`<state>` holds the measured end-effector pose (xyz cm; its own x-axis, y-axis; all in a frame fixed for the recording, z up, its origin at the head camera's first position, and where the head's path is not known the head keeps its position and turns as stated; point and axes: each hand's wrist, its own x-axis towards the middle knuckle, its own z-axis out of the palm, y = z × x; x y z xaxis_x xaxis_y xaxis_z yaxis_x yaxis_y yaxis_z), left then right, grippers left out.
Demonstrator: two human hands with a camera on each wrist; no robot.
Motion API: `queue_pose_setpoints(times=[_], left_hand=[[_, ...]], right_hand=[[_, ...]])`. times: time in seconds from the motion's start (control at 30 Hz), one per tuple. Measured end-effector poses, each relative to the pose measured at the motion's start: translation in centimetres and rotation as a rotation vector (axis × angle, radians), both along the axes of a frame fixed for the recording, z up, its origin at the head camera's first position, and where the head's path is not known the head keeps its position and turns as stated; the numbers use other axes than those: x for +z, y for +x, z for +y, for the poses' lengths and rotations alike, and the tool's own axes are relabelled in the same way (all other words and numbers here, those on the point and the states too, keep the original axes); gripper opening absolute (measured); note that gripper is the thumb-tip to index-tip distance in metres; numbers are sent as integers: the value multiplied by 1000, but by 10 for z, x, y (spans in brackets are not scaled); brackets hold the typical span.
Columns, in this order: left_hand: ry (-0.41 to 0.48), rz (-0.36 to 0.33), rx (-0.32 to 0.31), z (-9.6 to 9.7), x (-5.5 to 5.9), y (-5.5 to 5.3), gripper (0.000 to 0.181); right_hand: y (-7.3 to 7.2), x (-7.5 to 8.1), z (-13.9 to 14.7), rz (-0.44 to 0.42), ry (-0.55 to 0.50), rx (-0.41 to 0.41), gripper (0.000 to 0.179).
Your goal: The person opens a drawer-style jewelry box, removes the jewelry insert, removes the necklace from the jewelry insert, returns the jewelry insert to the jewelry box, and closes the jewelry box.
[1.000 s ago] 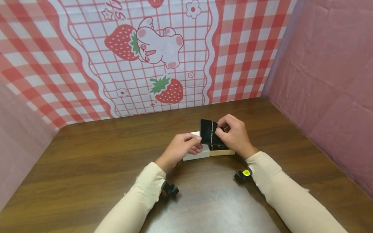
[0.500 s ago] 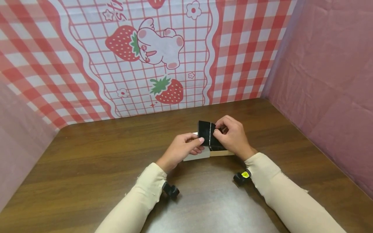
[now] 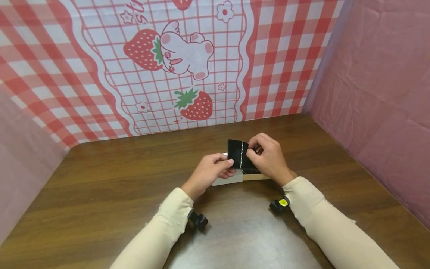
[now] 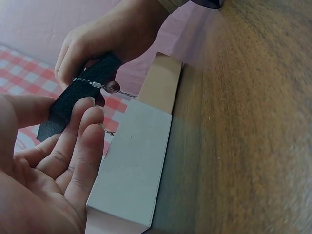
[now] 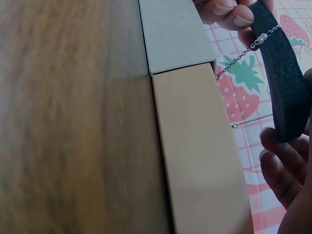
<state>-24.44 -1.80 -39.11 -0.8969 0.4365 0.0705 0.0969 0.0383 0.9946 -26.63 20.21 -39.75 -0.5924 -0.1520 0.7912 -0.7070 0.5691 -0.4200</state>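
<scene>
Both hands hold a black foam pad tilted up over a small slide-out box. My left hand pinches the pad's left end, thumb on its front face. At the other end, my right hand grips the pad between thumb and fingers. A thin silver chain with small clear beads crosses the foam, and its loose lengths run down toward the box, as the right wrist view shows with the chain. The box has a white sleeve and a tan drawer pulled partly out to the right.
The box rests on a brown wooden table. Behind it hangs a red-and-white strawberry cloth, with a pink cloth along the right side. Black wrist cameras sit below both cuffs.
The pad has shifted slightly left and down, with the right hand following it. My left thumb has come over the pad's left edge and now grips it; the last half second is nearly still.
</scene>
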Motion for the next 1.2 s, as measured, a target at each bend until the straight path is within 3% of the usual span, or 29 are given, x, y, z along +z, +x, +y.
queue_pose_setpoints(times=[0.27,0.53,0.73,1.0,1.2], left_hand=[[24,-16,7,-1,0,-1,23],[37,-27,10,-1,-1,-1,24],[43,-39,23,0,-1,-1,24],[78,-59,53,2,-3,-2,15],[100,-63,71,2,-4,-2,14]], right_hand=[[1,1,-1,-31,-25,-10,5],[1,0,0,-176,-170,-43,10],[2,2,-1,-292,-296,21,18],[25,26,-12,-325,-325,59,19],[6,4,-2,-344,-303,70,22]])
